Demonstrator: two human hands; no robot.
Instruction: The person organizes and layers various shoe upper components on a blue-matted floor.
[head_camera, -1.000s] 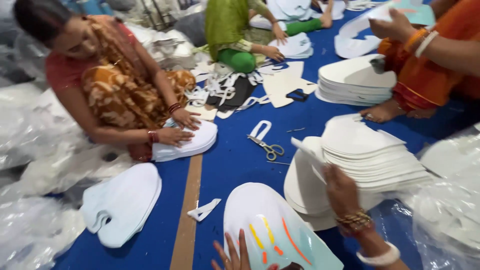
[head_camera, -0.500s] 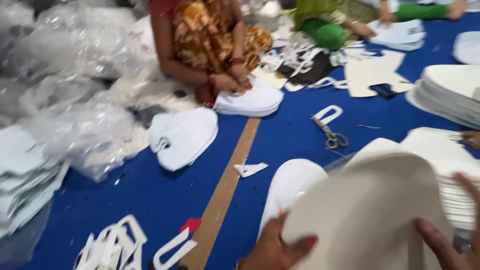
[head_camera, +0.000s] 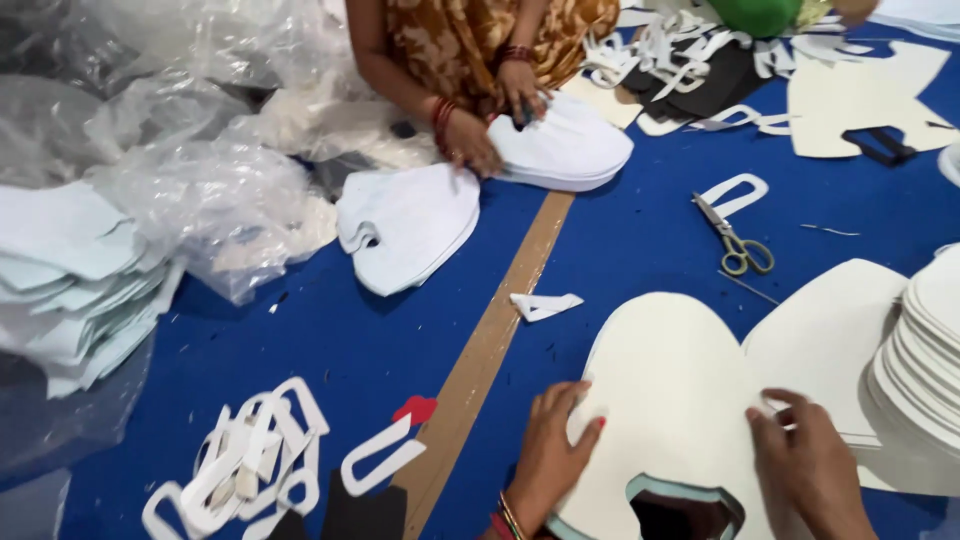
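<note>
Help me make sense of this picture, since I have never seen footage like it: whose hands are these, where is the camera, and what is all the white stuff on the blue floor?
The camera sits on a person's head and looks down, so the two hands at the bottom edge are that person's own. The left hand and the right hand both press flat on a white rounded card sheet with a cut-out near its lower edge; neither has closed a grip around it. To the right rises a stack of similar white sheets. Further off lie scissors, a small white offcut beside a brown tape strip, and loop-shaped white trimmings at lower left. All this rests on a blue floor covering. Across from the camera, another person's hands rest on their own white pile, beside crumpled clear plastic.
</note>
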